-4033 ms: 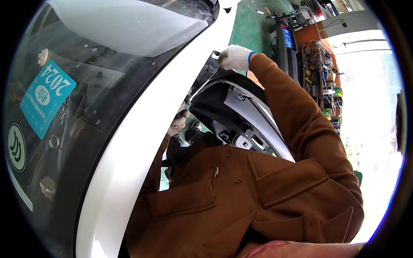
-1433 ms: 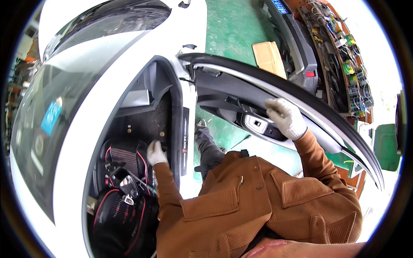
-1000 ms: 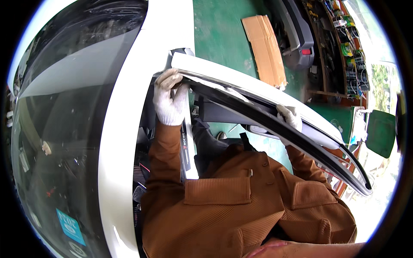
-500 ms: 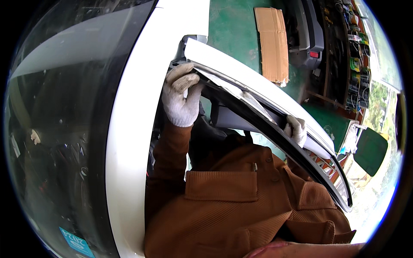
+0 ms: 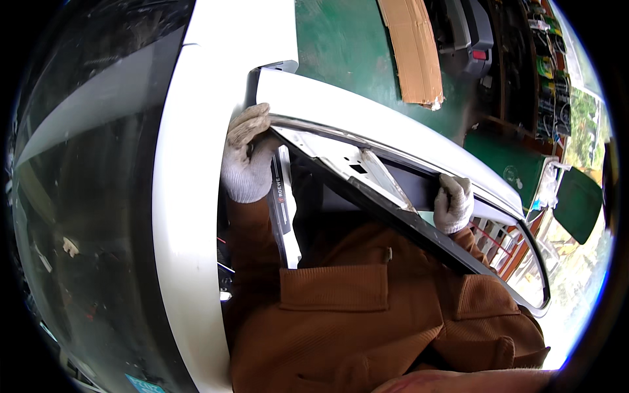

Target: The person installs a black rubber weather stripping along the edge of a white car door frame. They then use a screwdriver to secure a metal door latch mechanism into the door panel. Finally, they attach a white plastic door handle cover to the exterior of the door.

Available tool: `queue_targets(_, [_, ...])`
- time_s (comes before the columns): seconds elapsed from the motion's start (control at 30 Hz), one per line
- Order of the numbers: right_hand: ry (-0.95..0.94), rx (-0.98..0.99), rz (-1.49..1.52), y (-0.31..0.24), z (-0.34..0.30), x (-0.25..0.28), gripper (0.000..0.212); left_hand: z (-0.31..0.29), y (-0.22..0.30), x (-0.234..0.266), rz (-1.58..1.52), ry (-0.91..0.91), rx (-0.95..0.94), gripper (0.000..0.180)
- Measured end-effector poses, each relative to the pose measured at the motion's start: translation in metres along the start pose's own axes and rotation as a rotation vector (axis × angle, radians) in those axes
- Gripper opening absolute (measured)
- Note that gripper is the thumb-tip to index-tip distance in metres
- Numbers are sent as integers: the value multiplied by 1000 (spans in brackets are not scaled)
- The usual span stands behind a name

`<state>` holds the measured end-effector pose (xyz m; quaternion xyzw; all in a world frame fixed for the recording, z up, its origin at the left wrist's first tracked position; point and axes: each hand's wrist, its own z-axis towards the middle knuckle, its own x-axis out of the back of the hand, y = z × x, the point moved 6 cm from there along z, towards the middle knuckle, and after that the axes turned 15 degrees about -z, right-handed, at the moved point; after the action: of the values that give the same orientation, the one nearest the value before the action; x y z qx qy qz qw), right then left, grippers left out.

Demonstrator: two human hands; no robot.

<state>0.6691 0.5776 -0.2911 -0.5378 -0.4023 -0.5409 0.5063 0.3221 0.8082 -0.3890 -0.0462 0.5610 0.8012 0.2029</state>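
Observation:
A white car door (image 5: pixel 386 128) stands open on my right, its black-edged window frame (image 5: pixel 419 226) slanting in front of my body. At the door's front corner my left hand (image 5: pixel 249 157), in a whitish knitted glove, curls its fingers around the edge; the fingertips are partly hidden. Beside it is a bare white triangular metal plate (image 5: pixel 341 157) with dark holes. Further back along the door, my right hand (image 5: pixel 453 204), gloved too, is closed over the inner edge at the window opening. What lies under its fingers is hidden.
The white windshield pillar (image 5: pixel 193 196) and dark windshield (image 5: pixel 92 196) fill the left side. Beyond the door, flattened cardboard (image 5: pixel 413 52) lies on the green floor (image 5: pixel 344 49), near a grey bumper (image 5: pixel 465 46) and a cluttered shelf (image 5: pixel 547 72). A green chair back (image 5: pixel 576 204) stands far right.
The view has shifted, and the door shows more of its inner side and the metal plate. Both hands keep to the same places on the door; a door sill strip now shows below my left hand.

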Motion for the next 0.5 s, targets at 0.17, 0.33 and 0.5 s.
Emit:
queue_targets(0.17, [-9,24,-15,-2,3,0,49,-2,-5,3,-168,-10,11,39])
queue_targets(0.33, [-24,11,3,-1,6,1,50,-2,-2,4,-43,-31,15,31])
queue_targets(0.5, [-54,-14,-2,-2,6,0,51,0,1,1,230,-115,18,20])
